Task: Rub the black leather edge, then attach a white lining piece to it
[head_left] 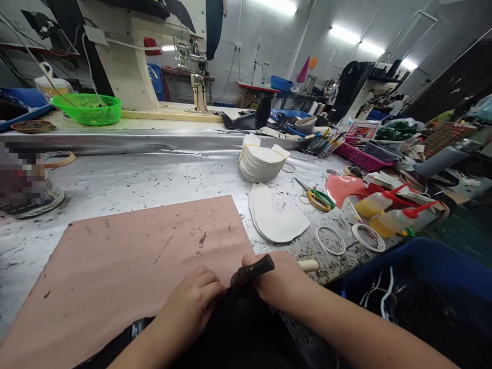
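Note:
My right hand (280,279) is closed around a hammer. Its dark hammer head (251,271) juts out on the thumb side, and the pale wooden handle end (308,265) shows on the other side. Close to the hammer head, my left hand (194,297) has its fingers pressed together on the edge of a black sheet of material (238,333). That black sheet lies at the front, partly hidden by my wrists. Under my hands is a stained pinkish-brown board (154,246).
White cut pieces (277,212) and a banded stack (263,159) lie beyond the board. Right of them are scissors (317,197), tape rolls (330,240) and glue bottles (397,220). A blue bin (430,261) stands at right front; a sewing machine (134,66) stands behind.

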`<state>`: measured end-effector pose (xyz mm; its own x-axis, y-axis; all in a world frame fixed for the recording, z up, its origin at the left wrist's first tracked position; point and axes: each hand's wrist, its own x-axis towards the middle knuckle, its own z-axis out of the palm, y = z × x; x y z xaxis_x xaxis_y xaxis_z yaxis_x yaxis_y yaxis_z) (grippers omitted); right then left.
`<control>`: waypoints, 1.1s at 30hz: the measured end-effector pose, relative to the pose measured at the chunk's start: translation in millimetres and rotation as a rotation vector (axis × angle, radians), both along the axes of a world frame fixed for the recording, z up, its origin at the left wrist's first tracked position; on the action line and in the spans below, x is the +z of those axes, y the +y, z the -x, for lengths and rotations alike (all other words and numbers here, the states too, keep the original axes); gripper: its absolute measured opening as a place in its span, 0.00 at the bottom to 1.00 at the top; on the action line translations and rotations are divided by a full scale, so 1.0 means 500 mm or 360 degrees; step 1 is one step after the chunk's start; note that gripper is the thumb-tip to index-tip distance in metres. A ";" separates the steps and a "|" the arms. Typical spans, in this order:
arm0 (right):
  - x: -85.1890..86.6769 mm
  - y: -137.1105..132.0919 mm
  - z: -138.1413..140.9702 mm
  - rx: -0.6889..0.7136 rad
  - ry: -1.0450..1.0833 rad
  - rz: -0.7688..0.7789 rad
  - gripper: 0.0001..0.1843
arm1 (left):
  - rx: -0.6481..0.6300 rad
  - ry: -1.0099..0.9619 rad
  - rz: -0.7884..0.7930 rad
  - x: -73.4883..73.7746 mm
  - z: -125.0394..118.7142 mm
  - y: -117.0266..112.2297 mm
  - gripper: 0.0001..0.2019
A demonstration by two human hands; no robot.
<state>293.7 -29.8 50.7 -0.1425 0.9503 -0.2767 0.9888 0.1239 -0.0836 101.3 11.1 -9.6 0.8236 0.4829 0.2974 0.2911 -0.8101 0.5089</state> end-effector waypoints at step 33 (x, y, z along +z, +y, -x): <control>0.028 0.015 0.052 0.0292 -0.0033 0.0039 0.08 | 0.0046 0.0299 -0.0929 0.003 0.048 -0.082 0.12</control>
<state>267.5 -22.3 64.8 -0.3066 0.9020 -0.3039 0.9514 0.3003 -0.0686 77.1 -30.2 -7.9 0.8767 0.3066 0.3707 0.3586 -0.9301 -0.0788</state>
